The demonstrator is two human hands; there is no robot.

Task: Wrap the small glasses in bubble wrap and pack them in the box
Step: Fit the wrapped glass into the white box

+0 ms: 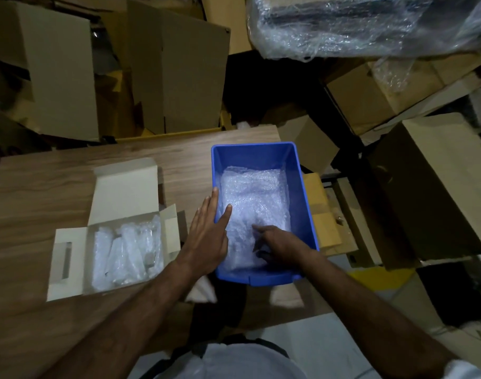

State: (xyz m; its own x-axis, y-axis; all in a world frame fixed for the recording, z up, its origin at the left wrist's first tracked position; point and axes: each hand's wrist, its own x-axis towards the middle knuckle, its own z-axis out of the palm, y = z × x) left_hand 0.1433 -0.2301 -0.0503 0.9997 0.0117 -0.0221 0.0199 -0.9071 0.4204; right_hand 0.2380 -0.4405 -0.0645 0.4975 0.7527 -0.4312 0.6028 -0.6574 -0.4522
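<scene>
Head view, box [119, 242]: I see it open on the bench [42, 187], wrapped bundles [128, 250] inside.
Left hand [206, 236]: fingers apart, flat on bin [299, 192] rim.
Right hand [280, 244]: fingers curled, pressing bubble wrap [253, 198] in bin.

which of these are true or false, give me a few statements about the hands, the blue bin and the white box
1. The right hand reaches into the blue bin. True.
2. The blue bin holds bare glasses with no wrap. False: it holds bubble wrap.
3. The white box is closed. False: its flaps are open, with wrapped bundles inside.
4. The left hand rests flat on the bin's left rim. True.
5. The white box stands right of the bin. False: it stands to the left, on the wooden table.
</scene>
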